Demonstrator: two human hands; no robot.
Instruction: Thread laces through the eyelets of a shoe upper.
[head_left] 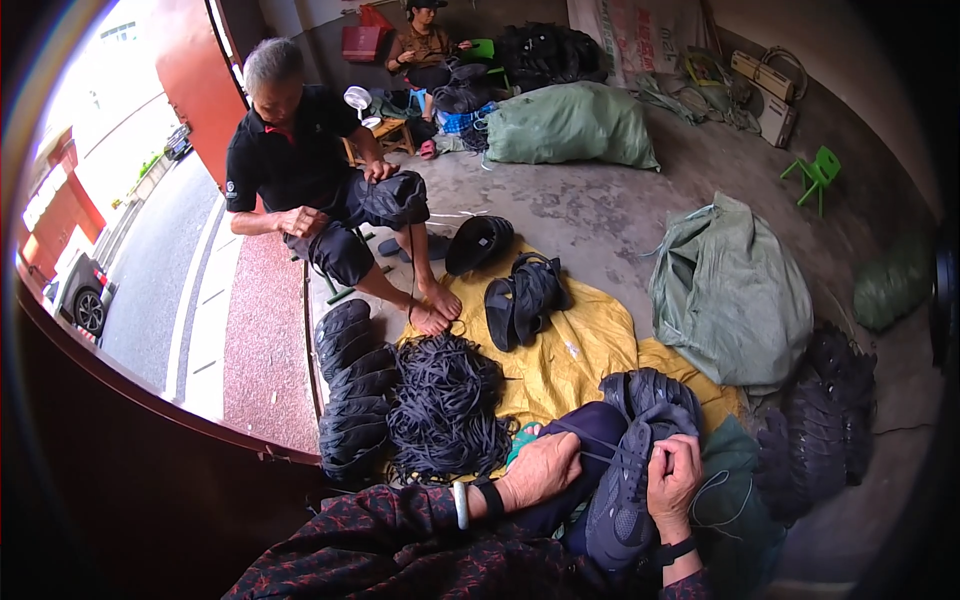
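Note:
A dark grey sneaker rests on my lap with its toe toward me. A dark shoelace runs from its eyelets to my left hand, whose fingers are closed on it. My right hand grips the sneaker along its right side near the opening, thumb and fingers bent together at the eyelets. Whether a lace end is also in those fingers is hard to make out. Just beyond the sneaker lie more dark shoes. Left of my left hand is a large heap of dark laces.
Dark shoes stand in a row left of the laces. A yellow sheet lies ahead, with green sacks and another shoe stack rightward. A seated co-worker faces me; another person sits behind.

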